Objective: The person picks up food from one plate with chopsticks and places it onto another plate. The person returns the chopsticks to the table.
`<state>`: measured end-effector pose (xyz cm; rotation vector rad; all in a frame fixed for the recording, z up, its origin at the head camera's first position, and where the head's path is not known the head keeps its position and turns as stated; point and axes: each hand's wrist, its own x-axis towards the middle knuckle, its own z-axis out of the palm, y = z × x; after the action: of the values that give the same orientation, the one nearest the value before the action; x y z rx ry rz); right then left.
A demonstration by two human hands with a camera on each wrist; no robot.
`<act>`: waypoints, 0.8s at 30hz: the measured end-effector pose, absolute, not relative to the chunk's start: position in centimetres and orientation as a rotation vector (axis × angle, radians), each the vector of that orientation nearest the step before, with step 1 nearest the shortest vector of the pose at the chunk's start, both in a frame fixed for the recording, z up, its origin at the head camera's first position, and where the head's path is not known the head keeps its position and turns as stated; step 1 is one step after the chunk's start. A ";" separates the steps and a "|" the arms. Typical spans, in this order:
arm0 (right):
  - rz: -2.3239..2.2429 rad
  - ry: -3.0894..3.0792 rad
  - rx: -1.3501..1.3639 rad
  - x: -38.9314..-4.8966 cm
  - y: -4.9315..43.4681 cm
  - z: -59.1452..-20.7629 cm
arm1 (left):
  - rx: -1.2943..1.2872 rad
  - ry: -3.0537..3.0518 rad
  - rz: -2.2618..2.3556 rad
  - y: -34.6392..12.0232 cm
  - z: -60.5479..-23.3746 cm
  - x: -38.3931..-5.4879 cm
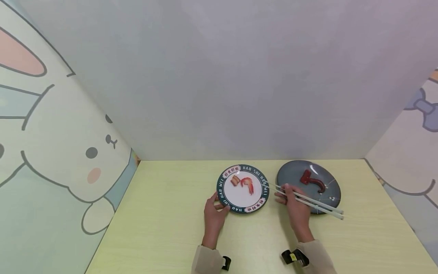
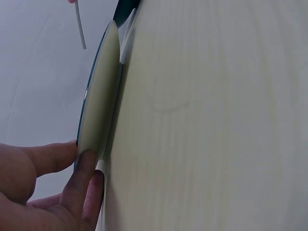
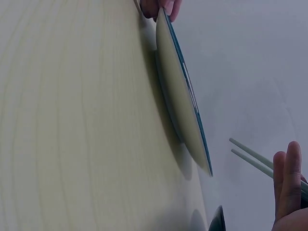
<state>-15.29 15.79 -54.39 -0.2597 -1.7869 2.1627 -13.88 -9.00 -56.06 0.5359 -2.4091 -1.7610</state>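
A white plate (image 1: pixel 239 194) with a dark green lettered rim lies on the table, bearing a shrimp (image 1: pixel 247 185) and a small striped piece of meat (image 1: pixel 235 180). At its lower left edge my left hand (image 1: pixel 215 215) grips the rim between thumb and fingers; the left wrist view shows the plate edge-on. My right hand (image 1: pixel 297 207) holds a pair of pale chopsticks (image 1: pixel 319 204), their tips over the white plate's right rim. Beneath and beyond that hand is a dark grey-blue plate (image 1: pixel 291 173), with a red chunk (image 1: pixel 306 176) and a curved dark red piece (image 1: pixel 319 185) on it.
The pale wooden table (image 1: pixel 164 213) meets a grey back wall (image 1: pixel 239 95) right behind both plates. Side panels with cartoon animals (image 1: pixel 68 160) stand at left and right.
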 end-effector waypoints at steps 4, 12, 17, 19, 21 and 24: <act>2.162 -1.802 -0.270 -15.2 15.4 -54.4 | 0.535 -2.411 -1.760 -8.9 -56.0 -13.9; 2.136 -1.859 -0.286 -15.3 14.7 -54.8 | 0.535 -2.408 -1.759 -8.9 -56.0 -13.8; 2.159 -1.839 -0.284 -15.4 14.2 -55.1 | 0.532 -2.405 -1.762 -9.0 -56.0 -13.8; 2.171 -1.826 -0.282 -15.5 14.0 -55.1 | 0.528 -2.406 -1.760 -9.0 -56.0 -13.8; 2.170 -1.829 -0.284 -15.6 13.8 -55.1 | 0.523 -2.407 -1.758 -9.0 -56.0 -13.7; 2.161 -1.856 -0.296 -15.6 13.5 -55.1 | 0.521 -2.405 -1.759 -9.0 -56.0 -13.7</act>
<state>-15.64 13.53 -55.12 -0.2956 -1.8556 2.1612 -13.73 -8.98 -56.00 0.5208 -2.4051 -1.7589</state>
